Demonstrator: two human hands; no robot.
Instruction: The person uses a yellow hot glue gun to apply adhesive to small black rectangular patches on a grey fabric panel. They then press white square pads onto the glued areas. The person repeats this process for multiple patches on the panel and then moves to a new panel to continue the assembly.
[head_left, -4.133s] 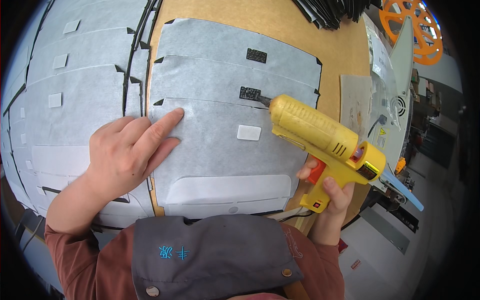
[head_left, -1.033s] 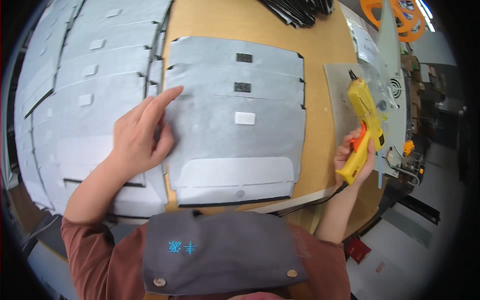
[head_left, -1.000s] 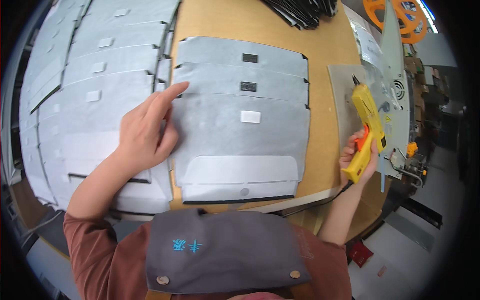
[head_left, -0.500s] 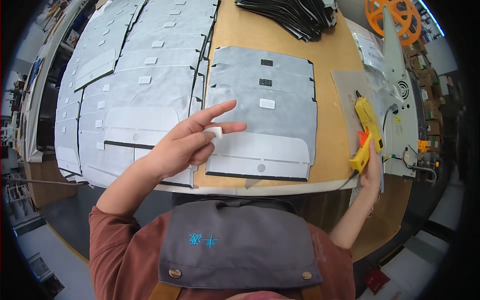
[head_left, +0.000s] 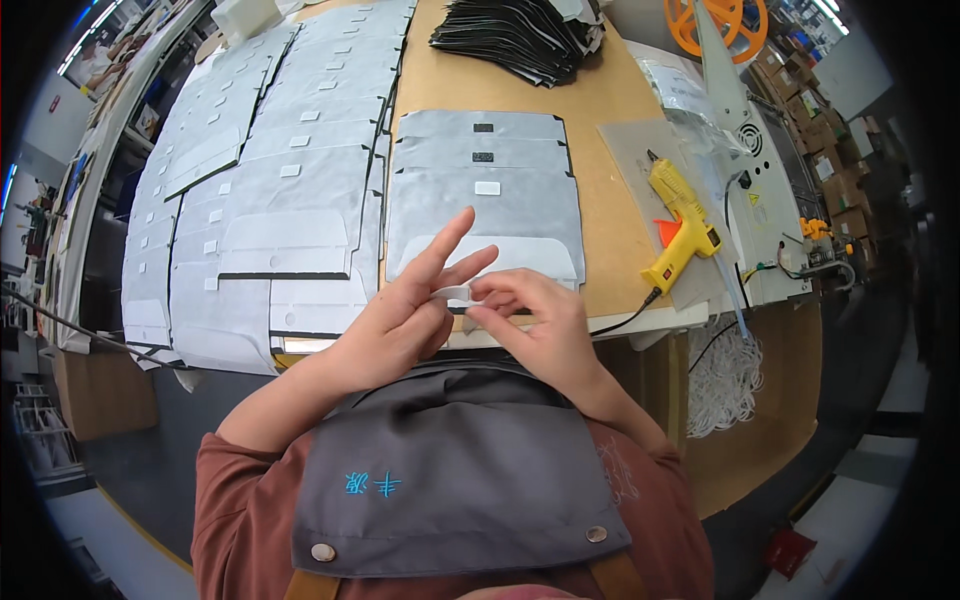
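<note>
Close in front of my body, my left hand (head_left: 395, 325) pinches a small white tab (head_left: 455, 293), its index and middle fingers stretched out ahead. From the other side my right hand (head_left: 550, 325) grips the same tab between thumb and fingers. Just beyond both hands lie overlapping grey fabric panels (head_left: 430, 205). The nearest one bears a white rectangular patch (head_left: 487, 188); two dark patches (head_left: 483, 157) sit farther up the stack. A yellow glue gun (head_left: 690, 235) with an orange trigger rests on the table's right side, its black cord trailing toward me.
More grey panels (head_left: 325, 190) with white patches cover the table's left part. A pile of black-edged pieces (head_left: 515, 45) stands at the back. On the right are a pale machine (head_left: 765, 215) and an orange reel (head_left: 745, 30). Below, a cardboard box (head_left: 790, 400) holds white cord (head_left: 722, 390).
My right hand has let go of the glue gun, now lying on the table, and has come across to the white tab in my left hand. The view has shifted somewhat.
</note>
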